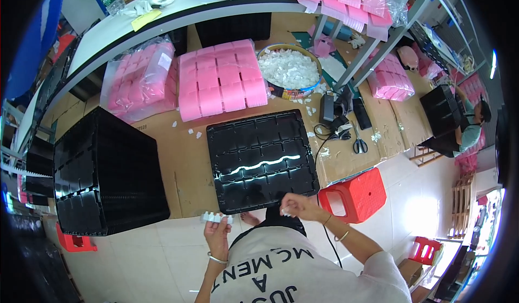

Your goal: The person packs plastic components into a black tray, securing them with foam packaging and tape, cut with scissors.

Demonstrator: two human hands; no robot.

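Observation:
My left hand (217,237) is closed on a short white toothed strip (210,217), held up just off the front edge of the table. Fingers pinched, my right hand (300,206) is at the near right corner of the black tray; a small white piece (285,212) shows at its fingertips, too small to name. Between and beyond my hands lies the black plastic tray (259,146), its moulded compartments shiny under the light. Farther back, a round tin (286,93) is heaped with small white pieces (289,68).
A tall stack of black trays (108,179) stands at left. Pink packs (221,79) line the back, under a white shelf (178,6). Scissors (360,145), a black adapter (326,109) and cables lie right. A red stool (361,197) stands by the table; another person (470,125) sits far right.

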